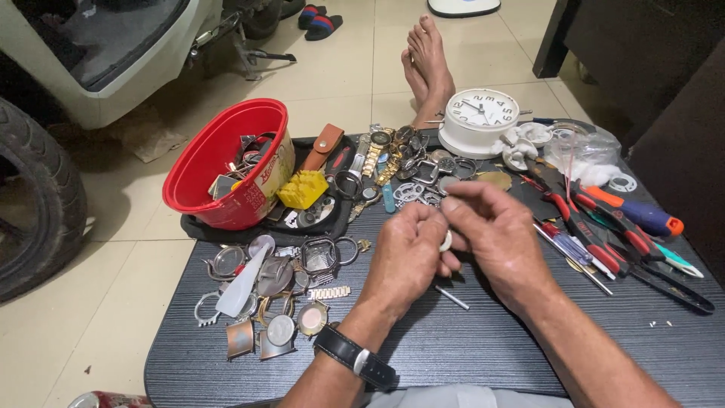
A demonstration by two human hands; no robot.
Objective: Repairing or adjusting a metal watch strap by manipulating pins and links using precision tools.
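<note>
Over the middle of the dark table (468, 340), my left hand (404, 257) and my right hand (495, 230) meet. A small white round part (446, 241) is pinched between the fingers of both hands. My left wrist wears a black-strapped watch (355, 357). A thin metal pin (451, 297) lies on the table just below my hands. What the right fingertips grip beyond the white part is hidden.
A red bucket (219, 162) of parts stands at the back left beside a yellow block (302, 189). Watch cases and bezels (279, 287) lie at the left. A white clock (479, 121) sits at the back. Pliers and screwdrivers (612, 223) lie at the right. My bare feet (427, 64) rest beyond.
</note>
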